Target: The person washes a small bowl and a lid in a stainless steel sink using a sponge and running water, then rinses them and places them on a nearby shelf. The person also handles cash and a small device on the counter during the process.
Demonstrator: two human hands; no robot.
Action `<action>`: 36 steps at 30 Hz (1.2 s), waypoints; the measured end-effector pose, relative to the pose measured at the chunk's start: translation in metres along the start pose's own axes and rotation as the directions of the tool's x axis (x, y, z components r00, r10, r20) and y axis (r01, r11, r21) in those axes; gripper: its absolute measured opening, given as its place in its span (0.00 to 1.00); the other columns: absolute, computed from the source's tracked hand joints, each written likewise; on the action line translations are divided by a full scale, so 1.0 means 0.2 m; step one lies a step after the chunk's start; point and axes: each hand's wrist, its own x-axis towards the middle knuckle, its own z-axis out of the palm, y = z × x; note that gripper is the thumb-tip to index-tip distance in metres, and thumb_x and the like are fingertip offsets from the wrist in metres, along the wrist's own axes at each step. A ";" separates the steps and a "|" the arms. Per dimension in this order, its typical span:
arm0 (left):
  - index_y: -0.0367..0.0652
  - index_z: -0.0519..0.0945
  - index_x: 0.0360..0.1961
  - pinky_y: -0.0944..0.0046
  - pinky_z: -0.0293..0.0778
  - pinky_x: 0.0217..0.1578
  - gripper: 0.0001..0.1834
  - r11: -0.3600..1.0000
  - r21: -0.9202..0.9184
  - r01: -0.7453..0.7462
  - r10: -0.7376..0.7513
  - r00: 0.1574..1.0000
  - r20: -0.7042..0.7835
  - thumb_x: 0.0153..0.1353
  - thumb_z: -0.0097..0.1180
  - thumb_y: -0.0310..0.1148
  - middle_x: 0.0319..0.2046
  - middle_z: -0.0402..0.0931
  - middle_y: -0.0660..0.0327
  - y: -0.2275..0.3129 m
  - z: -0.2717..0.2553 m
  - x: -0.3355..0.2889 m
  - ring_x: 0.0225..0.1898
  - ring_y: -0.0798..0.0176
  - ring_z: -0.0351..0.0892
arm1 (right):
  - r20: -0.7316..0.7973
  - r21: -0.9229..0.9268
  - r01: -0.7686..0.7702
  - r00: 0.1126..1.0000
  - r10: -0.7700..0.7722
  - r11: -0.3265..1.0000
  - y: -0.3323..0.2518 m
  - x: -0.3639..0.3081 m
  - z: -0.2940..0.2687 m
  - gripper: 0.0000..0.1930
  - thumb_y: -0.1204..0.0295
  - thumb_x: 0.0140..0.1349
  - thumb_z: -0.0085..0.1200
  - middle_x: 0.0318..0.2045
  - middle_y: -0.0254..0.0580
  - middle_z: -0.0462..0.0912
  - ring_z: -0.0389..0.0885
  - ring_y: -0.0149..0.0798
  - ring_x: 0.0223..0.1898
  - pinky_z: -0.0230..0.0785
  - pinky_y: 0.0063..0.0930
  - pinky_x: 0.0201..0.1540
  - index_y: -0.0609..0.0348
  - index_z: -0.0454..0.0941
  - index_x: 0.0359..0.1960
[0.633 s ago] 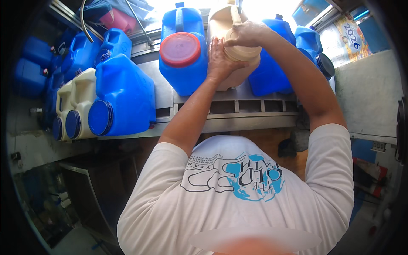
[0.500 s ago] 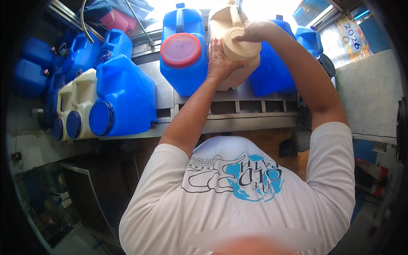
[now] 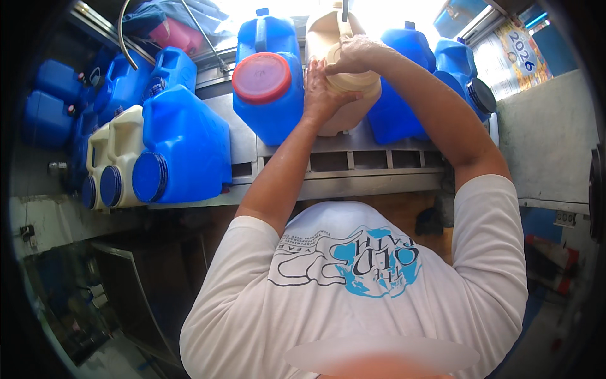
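Note:
A beige plastic jug (image 3: 329, 120) stands upright on the metal counter in front of me, its wide round screw lid (image 3: 360, 81) facing me. My left hand (image 3: 324, 95) lies against the jug's left side, fingers stretched upward and thumb reaching below the lid. Over the lid's upper left edge, my right hand (image 3: 355, 55) is curled with its fingers closed on the rim; part of the lid is hidden beneath it. Close on the left is a blue jug (image 3: 273, 120) with a red-rimmed round lid (image 3: 261, 78). Another blue jug (image 3: 391, 117) stands to the right.
More blue jugs and two cream jugs (image 3: 129, 145) crowd the left side, a large blue one (image 3: 189, 136) nearest. At right are another blue jug with a black lid (image 3: 481, 96) and a wall calendar (image 3: 517, 60). Slots line the metal counter's front (image 3: 372, 180).
My right hand has moved left and slightly down around the lid's rim, covering its upper left part. My left hand keeps its place on the jug.

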 end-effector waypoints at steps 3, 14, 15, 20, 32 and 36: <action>0.37 0.53 0.69 0.51 0.45 0.71 0.67 0.999 0.020 0.030 -0.030 0.999 0.014 0.32 0.76 0.59 0.69 0.50 0.45 0.00 0.03 0.01 0.73 0.45 0.41 | 0.035 -0.057 0.202 0.979 -0.200 0.978 0.08 0.02 0.03 0.53 0.48 0.39 0.63 0.62 0.59 0.69 0.71 0.54 0.60 0.67 0.39 0.61 0.63 0.59 0.68; 0.41 0.51 0.70 0.51 0.41 0.72 0.72 0.997 -0.058 0.048 -0.046 0.998 0.035 0.29 0.73 0.66 0.70 0.44 0.41 -0.01 0.04 0.01 0.74 0.45 0.38 | 0.028 -0.055 0.405 0.915 -0.404 0.913 0.14 0.03 0.03 0.55 0.59 0.30 0.70 0.66 0.54 0.64 0.65 0.53 0.65 0.62 0.42 0.66 0.55 0.59 0.68; 0.40 0.51 0.70 0.51 0.41 0.72 0.72 0.996 -0.072 0.049 -0.047 0.998 0.039 0.29 0.73 0.67 0.70 0.44 0.41 -0.01 0.04 0.01 0.74 0.45 0.38 | 0.024 -0.051 0.407 0.913 -0.406 0.912 0.15 0.02 0.03 0.55 0.59 0.30 0.71 0.66 0.54 0.64 0.65 0.53 0.65 0.62 0.42 0.66 0.54 0.60 0.68; 0.39 0.50 0.71 0.51 0.41 0.72 0.72 0.999 -0.041 0.032 -0.030 0.999 0.042 0.30 0.73 0.66 0.71 0.44 0.41 -0.01 0.03 0.02 0.74 0.44 0.37 | -0.034 -0.072 0.511 0.857 -0.514 0.857 0.19 0.02 0.04 0.55 0.62 0.28 0.74 0.65 0.53 0.64 0.65 0.54 0.65 0.61 0.44 0.67 0.52 0.62 0.67; 0.38 0.50 0.71 0.52 0.41 0.72 0.72 0.993 -0.102 0.051 -0.046 0.998 0.052 0.30 0.72 0.67 0.71 0.43 0.41 -0.02 0.03 0.00 0.74 0.45 0.37 | -0.025 -0.097 0.360 0.931 -0.364 0.928 0.17 0.04 0.04 0.50 0.40 0.42 0.65 0.58 0.58 0.72 0.73 0.55 0.59 0.65 0.43 0.62 0.61 0.66 0.63; 0.46 0.61 0.66 0.49 0.50 0.69 0.57 0.999 -0.035 -0.035 0.033 0.998 -0.049 0.33 0.77 0.50 0.66 0.55 0.46 0.00 0.07 0.01 0.71 0.44 0.48 | 0.027 -0.054 0.226 0.974 -0.225 0.973 0.21 0.10 -0.01 0.51 0.29 0.50 0.50 0.49 0.65 0.79 0.78 0.57 0.53 0.70 0.44 0.56 0.72 0.71 0.56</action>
